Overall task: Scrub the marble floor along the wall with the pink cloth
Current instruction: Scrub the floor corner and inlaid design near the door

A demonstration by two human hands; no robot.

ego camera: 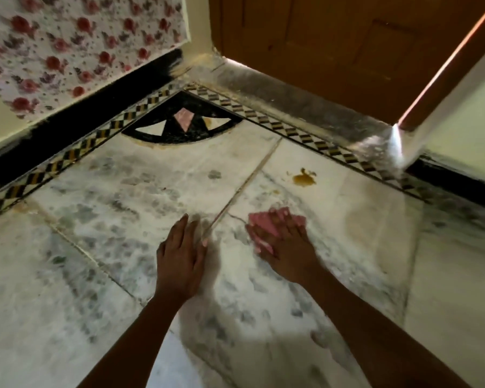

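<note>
The white, grey-veined marble floor [118, 208] fills the view. My right hand [287, 247] presses flat on the pink cloth [259, 222], which sticks out beyond my fingers on the slab right of a floor joint. My left hand [181, 256] rests flat on the floor just left of that joint, fingers together, holding nothing. A yellow-brown stain [304, 179] lies beyond the cloth toward the wall. The picture is blurred around the cloth.
A black and yellow checked border strip [300, 135] runs along both walls and meets at a corner with a black inlay [182, 121]. A floral cloth [67, 46] hangs on the left wall. A brown wooden door [333, 46] stands behind a grey threshold [277, 93].
</note>
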